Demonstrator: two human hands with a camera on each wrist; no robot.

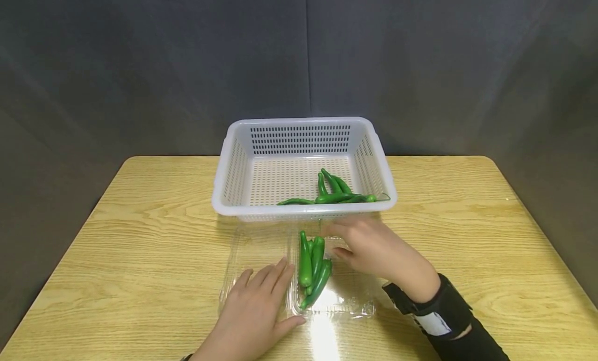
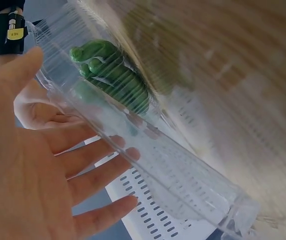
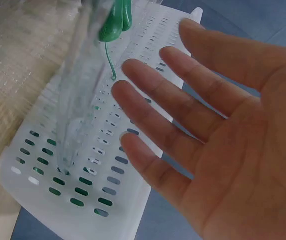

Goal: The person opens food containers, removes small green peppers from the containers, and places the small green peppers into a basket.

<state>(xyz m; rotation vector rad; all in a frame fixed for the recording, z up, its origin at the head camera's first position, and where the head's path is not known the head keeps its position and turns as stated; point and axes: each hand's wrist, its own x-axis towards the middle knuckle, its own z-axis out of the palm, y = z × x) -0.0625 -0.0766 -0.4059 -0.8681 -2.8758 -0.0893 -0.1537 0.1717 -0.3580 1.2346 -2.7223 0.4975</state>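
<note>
A clear plastic clamshell box (image 1: 357,298) lies opened out on the table, with several green chili peppers (image 1: 305,265) in its right half. My left hand (image 1: 249,311) rests at the left half, fingers spread and fairly straight along its edge. Over the top of the right half is my right hand (image 1: 371,246), just right of the peppers. The right wrist view shows its fingers (image 3: 168,122) extended and apart, holding nothing. A pepper's thin stem (image 3: 109,62) hangs near those fingertips. Through the clear plastic, the left wrist view shows the peppers (image 2: 115,75) bunched together.
Behind the box stands a white perforated basket (image 1: 299,210), with several more green chili peppers (image 1: 334,197) toward its front right. The wooden table (image 1: 140,257) reaches back to a dark grey curtain (image 1: 187,65).
</note>
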